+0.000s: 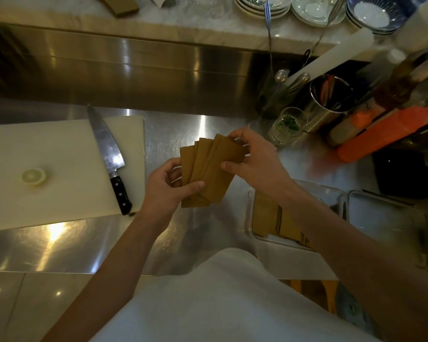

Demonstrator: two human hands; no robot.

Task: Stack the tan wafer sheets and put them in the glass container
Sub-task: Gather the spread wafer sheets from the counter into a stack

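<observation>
Several tan wafer sheets [209, 172] are fanned out above the steel counter, held between both hands. My left hand [167, 187] grips their lower left end, thumb on top. My right hand [253, 159] pinches the upper right end of the top sheets. The glass container [251, 213] stands on the counter at the lower right, partly under my right forearm. More tan wafer sheets [269, 218] lie inside it.
A white cutting board [50, 154] lies at left with a chef's knife [109, 156] and a lemon half [34, 176]. A drinking glass [286, 125], a steel utensil pot [328, 102] and an orange bottle [381, 137] crowd the right. A second clear container [386, 215] stands at far right.
</observation>
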